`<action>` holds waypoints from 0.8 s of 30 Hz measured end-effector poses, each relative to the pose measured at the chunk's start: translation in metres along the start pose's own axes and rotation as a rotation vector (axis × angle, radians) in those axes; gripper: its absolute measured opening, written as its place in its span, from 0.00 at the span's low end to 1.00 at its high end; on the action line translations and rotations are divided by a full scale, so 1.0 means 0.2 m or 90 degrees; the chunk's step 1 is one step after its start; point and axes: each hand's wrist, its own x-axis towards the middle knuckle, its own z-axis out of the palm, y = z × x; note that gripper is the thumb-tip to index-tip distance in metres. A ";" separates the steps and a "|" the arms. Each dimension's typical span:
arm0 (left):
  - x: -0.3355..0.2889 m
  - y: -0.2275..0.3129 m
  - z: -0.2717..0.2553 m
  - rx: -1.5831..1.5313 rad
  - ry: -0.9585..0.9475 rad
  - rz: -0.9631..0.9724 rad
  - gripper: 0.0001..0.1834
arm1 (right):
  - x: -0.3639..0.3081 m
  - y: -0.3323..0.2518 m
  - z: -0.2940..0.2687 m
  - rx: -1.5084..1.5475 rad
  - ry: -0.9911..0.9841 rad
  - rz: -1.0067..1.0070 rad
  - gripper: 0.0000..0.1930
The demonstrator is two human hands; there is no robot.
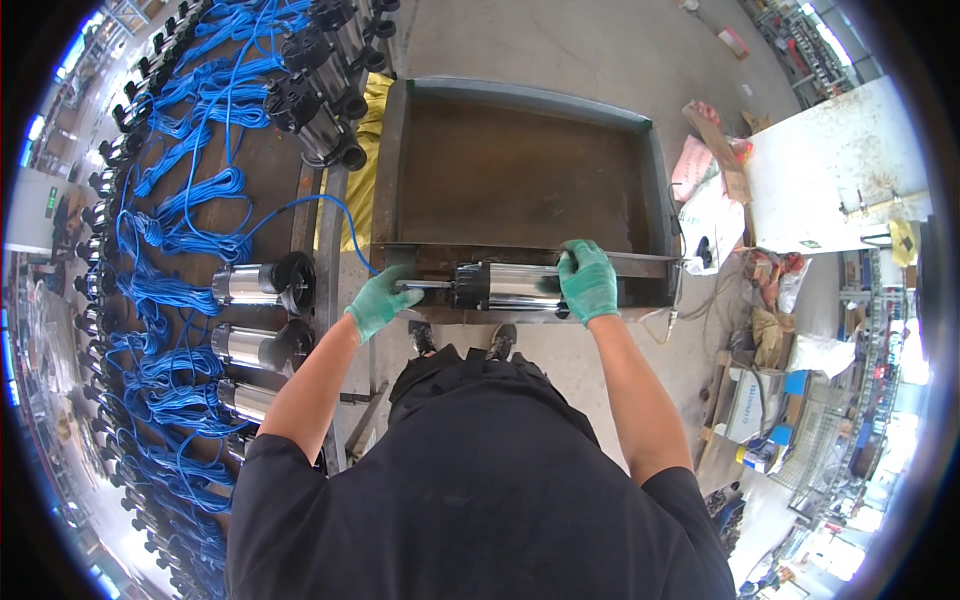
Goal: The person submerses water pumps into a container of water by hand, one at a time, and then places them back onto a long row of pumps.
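In front of me a shiny steel cylindrical pump [518, 284] with black ends lies on its side along the near ledge of a metal tank. My right hand [588, 280], in a green glove, is wrapped over its right end. At its left end, my green-gloved left hand [379, 303] is closed around a thin grey metal rod [428, 284], which points toward the pump's black end. A blue cable [340, 203] comes over from the left and runs down behind my left hand, where its end is hidden.
The rectangular tank [520, 92] holds brownish liquid. At left, a bench carries coiled blue cables [205, 192] and several steel pumps [262, 284]. More black-topped pumps [312, 112] stand at its far end. White sacks [708, 222] and a pale panel [840, 165] are at right.
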 end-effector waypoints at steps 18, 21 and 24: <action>-0.02 0.10 -0.07 -0.544 -0.132 -0.110 0.25 | 0.01 0.01 0.00 0.003 -0.005 -0.002 0.09; -0.02 0.20 -0.12 -0.490 -0.140 -0.155 0.23 | 0.00 0.02 0.00 0.001 -0.009 0.005 0.09; 0.05 0.15 -0.17 -0.365 -0.229 -0.113 0.15 | 0.00 0.02 0.00 -0.007 -0.011 0.005 0.09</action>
